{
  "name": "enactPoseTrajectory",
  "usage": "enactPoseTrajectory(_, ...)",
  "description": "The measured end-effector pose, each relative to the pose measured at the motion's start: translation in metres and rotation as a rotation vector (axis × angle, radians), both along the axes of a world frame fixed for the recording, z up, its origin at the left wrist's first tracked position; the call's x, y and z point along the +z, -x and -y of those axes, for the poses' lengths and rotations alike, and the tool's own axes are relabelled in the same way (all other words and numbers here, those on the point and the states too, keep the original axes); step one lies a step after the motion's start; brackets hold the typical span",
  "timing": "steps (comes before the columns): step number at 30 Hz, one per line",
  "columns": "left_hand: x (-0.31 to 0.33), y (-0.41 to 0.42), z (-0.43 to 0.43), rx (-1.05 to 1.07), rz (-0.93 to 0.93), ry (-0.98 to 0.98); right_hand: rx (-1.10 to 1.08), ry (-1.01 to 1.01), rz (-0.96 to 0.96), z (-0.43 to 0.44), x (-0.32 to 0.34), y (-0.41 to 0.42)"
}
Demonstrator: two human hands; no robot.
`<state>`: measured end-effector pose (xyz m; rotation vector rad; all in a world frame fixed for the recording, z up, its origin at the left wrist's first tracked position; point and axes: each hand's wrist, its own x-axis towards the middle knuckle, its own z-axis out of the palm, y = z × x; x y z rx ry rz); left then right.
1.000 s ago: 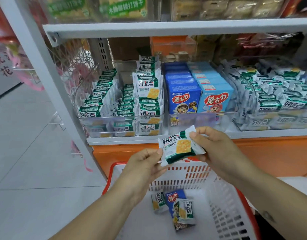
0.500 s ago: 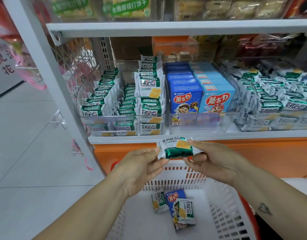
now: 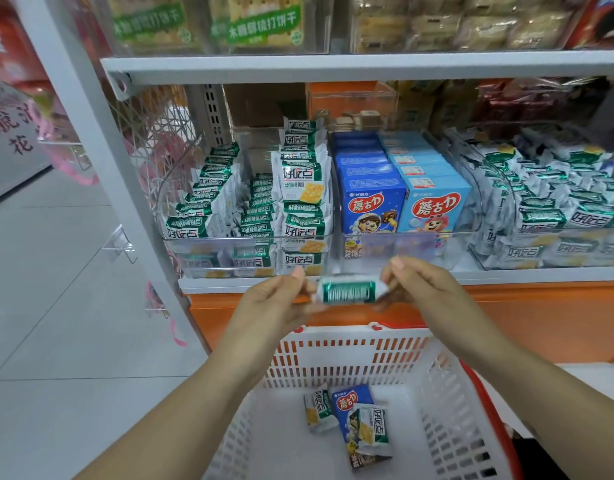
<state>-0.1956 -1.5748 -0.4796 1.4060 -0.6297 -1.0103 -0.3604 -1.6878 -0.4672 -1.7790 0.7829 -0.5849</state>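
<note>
Cracker packet (image 3: 348, 291) — edge-on between left hand (image 3: 276, 299) and right hand (image 3: 425, 289).

The packet (image 3: 348, 292) above the basket (image 3: 350, 355) is white with a shiny green band of white lettering. The basket is white and slotted, with a red rim. Inside it lie a dark blue box (image 3: 350, 401) with a red logo and white-and-green packs (image 3: 371, 426) picturing yellow crackers. Above the basket runs an orange panel (image 3: 540, 313). Higher stand a dark blue carton (image 3: 371, 199) and a light blue carton (image 3: 435, 206), both with red logos.
</note>
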Motion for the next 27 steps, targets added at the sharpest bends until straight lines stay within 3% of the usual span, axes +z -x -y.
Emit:
enactPoseTrajectory(4, -0.004, 0.002, 0.001, 0.074, 0.181, 0.009, 0.051, 0.058, -0.051, -0.006, -0.004, -0.002)
enactPoseTrajectory(9, -0.002, 0.002, 0.002, 0.096, 0.235, 0.093, -0.001, -0.031, 0.022, -0.004, -0.009, -0.004)
enactPoseTrajectory(16, -0.003, 0.004, 0.000, -0.036, 0.263, 0.142, -0.039, 0.085, 0.076, -0.005, -0.011, -0.002)
enactPoseTrajectory(27, -0.008, 0.004, 0.003, -0.007, 0.376, 0.098, -0.057, 0.087, 0.146, -0.001, -0.010, -0.004)
